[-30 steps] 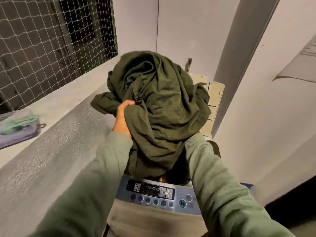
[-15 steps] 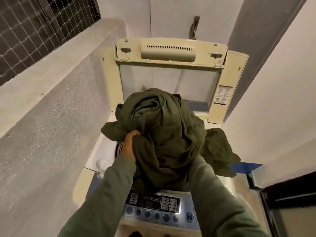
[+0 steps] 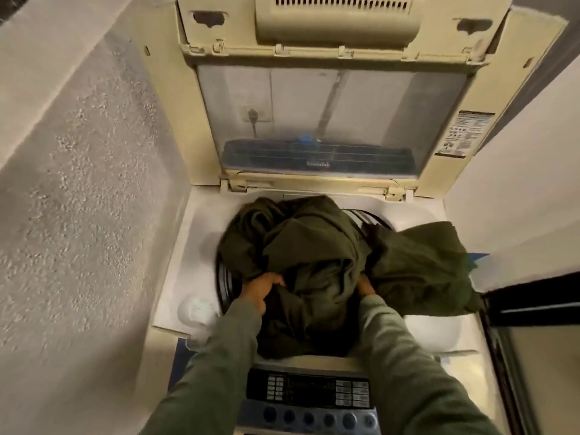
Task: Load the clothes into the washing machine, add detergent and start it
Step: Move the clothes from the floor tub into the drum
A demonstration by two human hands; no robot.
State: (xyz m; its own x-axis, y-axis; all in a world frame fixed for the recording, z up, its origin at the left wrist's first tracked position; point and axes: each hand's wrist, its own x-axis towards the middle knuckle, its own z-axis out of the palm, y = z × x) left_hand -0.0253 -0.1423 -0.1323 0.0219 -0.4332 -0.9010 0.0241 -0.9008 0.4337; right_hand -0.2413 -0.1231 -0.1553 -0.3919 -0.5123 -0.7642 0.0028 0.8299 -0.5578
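A bundle of dark green clothes (image 3: 314, 249) sits in the mouth of the top-loading washing machine (image 3: 201, 246), whose lid (image 3: 332, 120) stands upright at the back. One part of the cloth drapes over the machine's right rim. My left hand (image 3: 262, 290) grips the bundle at its left front. Of my right hand (image 3: 365, 287), only the part nearest the wrist shows; its fingers are buried in the cloth. The control panel (image 3: 309, 390) with its buttons lies at the front, between my sleeves.
A rough plastered wall (image 3: 78, 199) runs close along the left of the machine. A white wall closes the right side, with a dark-framed door (image 3: 533, 340) at the lower right. A round white cap (image 3: 196, 307) sits on the machine's left front corner.
The bundle has come down from chest height into the drum opening, both hands going down with it. The view has tilted down onto the machine.
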